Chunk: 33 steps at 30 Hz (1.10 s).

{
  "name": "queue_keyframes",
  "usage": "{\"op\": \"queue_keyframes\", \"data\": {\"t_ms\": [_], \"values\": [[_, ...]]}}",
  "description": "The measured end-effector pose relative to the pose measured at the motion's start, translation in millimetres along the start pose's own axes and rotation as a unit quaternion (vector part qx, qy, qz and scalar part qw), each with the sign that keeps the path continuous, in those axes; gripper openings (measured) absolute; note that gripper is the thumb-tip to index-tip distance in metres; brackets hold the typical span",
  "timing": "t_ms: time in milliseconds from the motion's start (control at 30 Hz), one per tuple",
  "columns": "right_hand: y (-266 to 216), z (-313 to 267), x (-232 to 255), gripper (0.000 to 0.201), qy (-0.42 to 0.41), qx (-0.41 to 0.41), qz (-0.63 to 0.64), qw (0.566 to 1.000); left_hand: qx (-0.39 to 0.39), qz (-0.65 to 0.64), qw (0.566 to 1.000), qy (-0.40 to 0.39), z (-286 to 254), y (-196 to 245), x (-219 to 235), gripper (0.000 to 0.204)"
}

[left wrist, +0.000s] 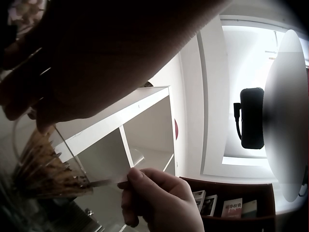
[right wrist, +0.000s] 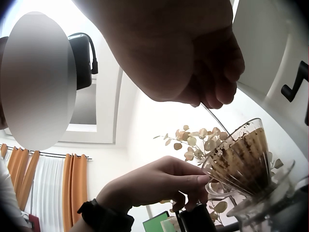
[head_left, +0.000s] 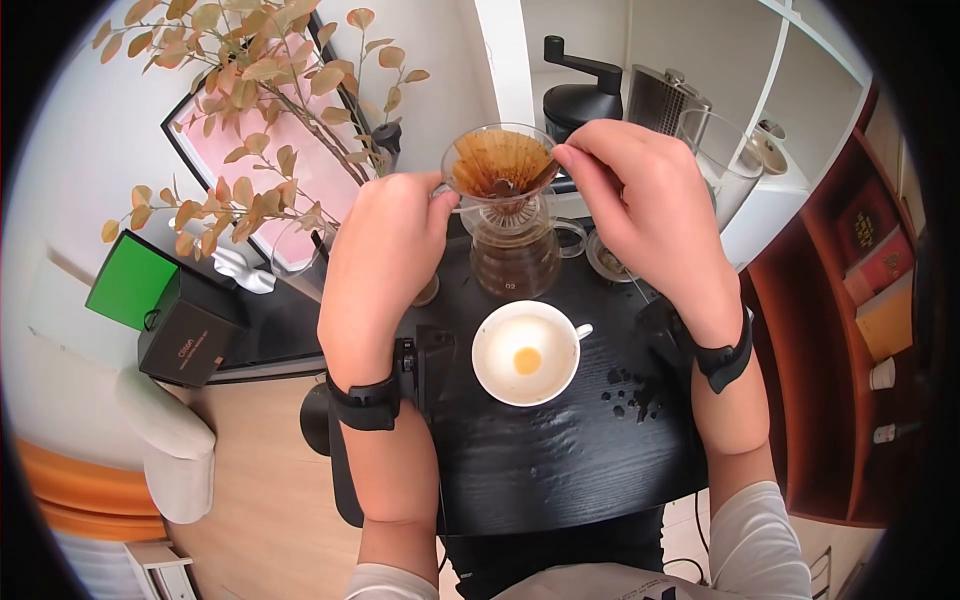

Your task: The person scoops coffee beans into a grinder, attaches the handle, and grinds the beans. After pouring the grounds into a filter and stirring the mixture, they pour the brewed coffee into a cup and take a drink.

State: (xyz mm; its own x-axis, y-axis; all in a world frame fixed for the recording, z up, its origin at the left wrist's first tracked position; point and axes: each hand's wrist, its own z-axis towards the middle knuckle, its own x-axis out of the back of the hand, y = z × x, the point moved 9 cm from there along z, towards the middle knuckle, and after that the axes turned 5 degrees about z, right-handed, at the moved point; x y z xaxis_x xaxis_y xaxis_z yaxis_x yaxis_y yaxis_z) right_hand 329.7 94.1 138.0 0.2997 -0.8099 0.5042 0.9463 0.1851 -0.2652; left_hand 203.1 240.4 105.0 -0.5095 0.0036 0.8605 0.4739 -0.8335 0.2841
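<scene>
A clear glass coffee dripper (head_left: 498, 160), its ribbed inside stained brown and dotted with wet coffee grounds, stands over a glass coffee server (head_left: 515, 262) of dark liquid. My left hand (head_left: 385, 255) pinches the dripper's handle at its left side. At the right rim, my right hand (head_left: 650, 195) pinches a thin metal utensil. Its slim handle (right wrist: 217, 120) slants down into the dripper in the right wrist view; the lower end is hidden. Nearer me, a white cup (head_left: 492, 345) holds a little tan liquid at its bottom.
Water drops (head_left: 632, 395) dot the black table (head_left: 560, 470) right of the cup. Behind the dripper stands a black hand grinder (head_left: 580, 105). A tall glass (head_left: 735, 175) is at the back right. Dried leafy branches (head_left: 260, 140) and a black box (head_left: 190, 330) are on the left.
</scene>
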Motion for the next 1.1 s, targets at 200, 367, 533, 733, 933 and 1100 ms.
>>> {"op": "queue_keyframes", "data": {"t_ms": [200, 367, 533, 733, 933, 1100], "values": [[1, 3, 12, 0.014, 0.028, -0.014, 0.078, 0.996, -0.005, 0.004, 1.000, 0.010, -1, 0, 1, 0.028], [11, 1, 11, 0.012, 0.032, -0.084, 0.115, 0.989, -0.008, 0.009, 1.000, 0.013, -2, 0, 2, 0.029], [6, 2, 4, 0.018, 0.013, -0.026, 0.053, 0.998, 0.005, -0.002, 1.000, 0.003, -2, 1, 1, 0.028], [4, 2, 9, 0.019, 0.027, -0.010, -0.016, 0.999, 0.017, -0.007, 1.000, -0.006, -1, 3, 3, 0.021], [2, 2, 13, 0.018, 0.055, 0.008, -0.012, 0.998, 0.024, -0.005, 1.000, -0.015, -1, 2, 2, 0.021], [-6, -2, 0, 0.013, -0.024, 0.012, -0.019, 0.999, 0.019, -0.003, 1.000, -0.006, -2, 2, 2, 0.022]]}}
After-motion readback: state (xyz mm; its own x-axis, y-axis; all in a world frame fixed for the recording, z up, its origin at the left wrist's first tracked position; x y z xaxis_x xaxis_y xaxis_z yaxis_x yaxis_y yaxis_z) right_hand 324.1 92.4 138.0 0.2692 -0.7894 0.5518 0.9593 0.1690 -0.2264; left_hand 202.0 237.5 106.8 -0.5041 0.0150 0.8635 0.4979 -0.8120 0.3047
